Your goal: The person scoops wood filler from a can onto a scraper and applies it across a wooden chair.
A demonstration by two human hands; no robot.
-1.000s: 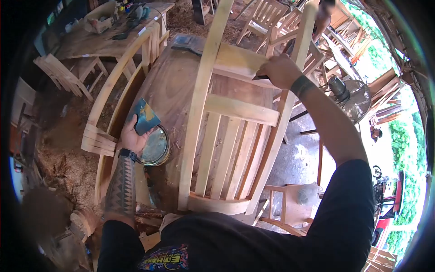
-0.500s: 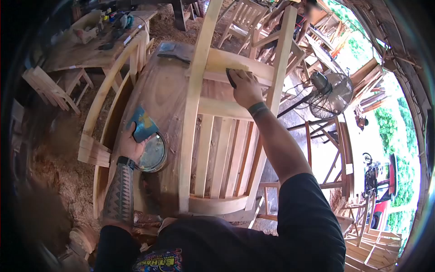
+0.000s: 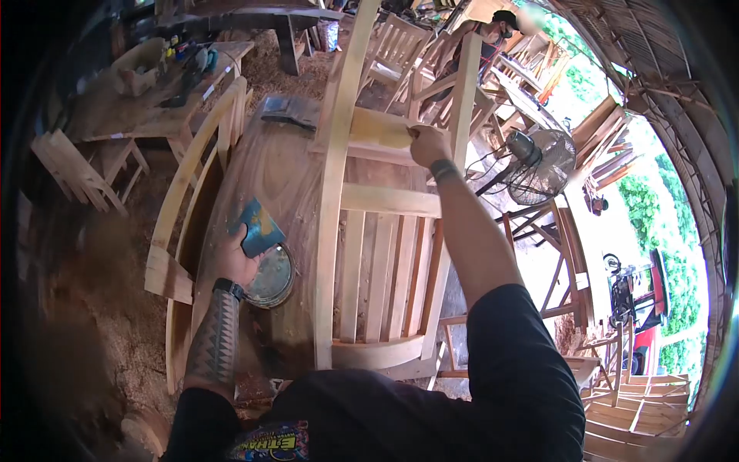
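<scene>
My left hand [image 3: 237, 262] is closed around a flat blue plate [image 3: 260, 228] with yellowish smears on it. Just under that plate, a round open tin [image 3: 272, 279] with a pale, stained inside sits on the wooden surface. My right hand [image 3: 429, 146] is closed at the right end of the broad top rail of a pale wooden chair back [image 3: 385, 202]. A small dark spreader in its fingers is now mostly hidden. Yellowish paste [image 3: 377, 128] covers part of that rail. The chair frame lies on the table, its slats toward my body.
A brown wooden tabletop [image 3: 269, 158] lies under the frame, with a dark flat piece [image 3: 289, 115] at its far end. A curved wooden chair part [image 3: 185, 185] stands on the left. A pedestal fan [image 3: 543, 165] is on the right; a person [image 3: 493, 42] works beyond.
My right hand has moved to the right along the top rail, and the spreader has turned mostly out of sight. My left hand still holds the blue plate near the tin. The view has shifted slightly.
</scene>
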